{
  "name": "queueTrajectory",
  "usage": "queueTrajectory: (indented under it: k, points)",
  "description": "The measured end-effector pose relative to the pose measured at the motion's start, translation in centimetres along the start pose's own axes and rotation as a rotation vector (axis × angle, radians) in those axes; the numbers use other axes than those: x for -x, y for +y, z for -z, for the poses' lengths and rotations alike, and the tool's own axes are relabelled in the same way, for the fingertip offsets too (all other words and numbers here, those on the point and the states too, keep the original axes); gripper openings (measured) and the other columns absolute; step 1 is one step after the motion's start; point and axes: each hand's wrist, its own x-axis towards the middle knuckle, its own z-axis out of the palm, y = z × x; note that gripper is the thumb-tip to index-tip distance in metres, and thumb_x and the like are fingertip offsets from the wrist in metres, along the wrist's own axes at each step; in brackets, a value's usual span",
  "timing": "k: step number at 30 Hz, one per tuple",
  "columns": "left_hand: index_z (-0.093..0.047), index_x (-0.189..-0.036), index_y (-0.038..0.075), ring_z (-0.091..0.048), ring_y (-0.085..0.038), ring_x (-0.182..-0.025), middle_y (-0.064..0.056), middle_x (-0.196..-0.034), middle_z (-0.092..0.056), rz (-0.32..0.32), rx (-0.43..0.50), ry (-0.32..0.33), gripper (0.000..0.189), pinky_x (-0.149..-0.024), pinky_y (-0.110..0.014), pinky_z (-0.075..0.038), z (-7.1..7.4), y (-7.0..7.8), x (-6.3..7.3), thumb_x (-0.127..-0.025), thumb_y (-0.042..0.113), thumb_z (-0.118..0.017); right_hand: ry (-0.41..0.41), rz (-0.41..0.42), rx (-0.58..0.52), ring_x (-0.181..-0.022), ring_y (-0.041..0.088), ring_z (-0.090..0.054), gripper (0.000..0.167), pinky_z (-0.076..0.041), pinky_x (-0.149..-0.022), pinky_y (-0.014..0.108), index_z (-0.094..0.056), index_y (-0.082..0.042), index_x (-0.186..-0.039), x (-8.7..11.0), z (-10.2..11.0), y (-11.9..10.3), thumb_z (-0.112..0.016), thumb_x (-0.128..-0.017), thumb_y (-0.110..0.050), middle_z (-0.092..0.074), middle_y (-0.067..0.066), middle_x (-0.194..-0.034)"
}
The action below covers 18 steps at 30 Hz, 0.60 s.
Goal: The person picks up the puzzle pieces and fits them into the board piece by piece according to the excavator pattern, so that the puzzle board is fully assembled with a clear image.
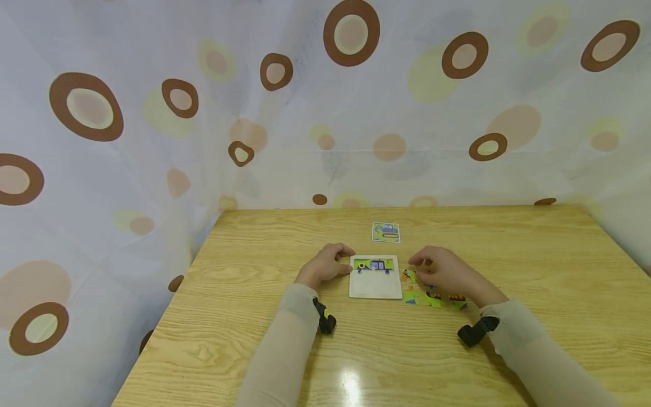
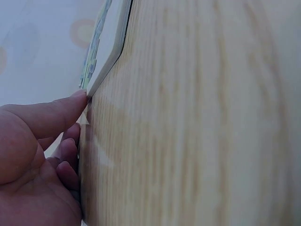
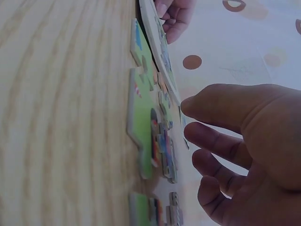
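A white square puzzle tray [image 1: 376,289] lies on the table, with a strip of joined pieces [image 1: 373,265] showing a vehicle along its far side. My left hand [image 1: 325,264] is at the tray's left edge; in the left wrist view the thumb [image 2: 66,110] touches the rim near a corner. To the right of the tray, my right hand [image 1: 445,272] hovers over loose jigsaw pieces [image 1: 433,300], partly covering them. In the right wrist view, its loosely bent fingers [image 3: 216,141] hold nothing and stay apart from the green pieces [image 3: 141,122].
Beyond the tray lies a small picture card [image 1: 386,232] of a purple digger on green. The wooden table [image 1: 254,249] meets a patterned cloth [image 1: 300,113] at the back and left. A black wrist camera [image 1: 474,332] sits on the right sleeve.
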Motion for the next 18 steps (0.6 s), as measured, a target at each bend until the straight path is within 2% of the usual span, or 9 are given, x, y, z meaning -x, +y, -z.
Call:
queueTrajectory:
  k: [9,13,18]
  points:
    - [-0.062,-0.128,0.01,-0.046,-0.027,-0.116,-0.009,-0.129,-0.051,-0.012,0.006,-0.003,0.034,-0.103,-0.043,-0.037,0.16,0.21,0.08,-0.095,0.009,-0.067,-0.033,0.029,0.003,-0.086,0.018,-0.057,0.027,-0.05,-0.074,0.038,-0.068,-0.003,-0.117,-0.02,-0.3,0.18,-0.067,-0.09,-0.005,-0.062,0.006,-0.107]
    - [-0.063,-0.128,0.01,-0.046,-0.027,-0.117,-0.009,-0.129,-0.051,-0.019,0.004,-0.007,0.034,-0.102,-0.043,-0.037,0.15,0.17,0.13,-0.095,0.009,-0.067,-0.046,0.033,0.012,-0.079,0.015,-0.052,0.024,-0.047,-0.069,0.034,-0.071,-0.005,-0.113,-0.2,-0.57,0.32,-0.069,-0.089,-0.007,-0.061,0.004,-0.105]
    - [-0.062,-0.128,0.01,-0.046,-0.026,-0.115,-0.009,-0.129,-0.051,-0.024,0.001,-0.009,0.034,-0.102,-0.042,-0.038,0.07,0.11,0.09,-0.095,0.009,-0.067,-0.046,0.033,0.032,-0.078,0.014,-0.051,0.02,-0.047,-0.069,0.034,-0.073,-0.008,-0.109,-0.24,-0.69,0.27,-0.07,-0.089,-0.008,-0.06,0.003,-0.103]
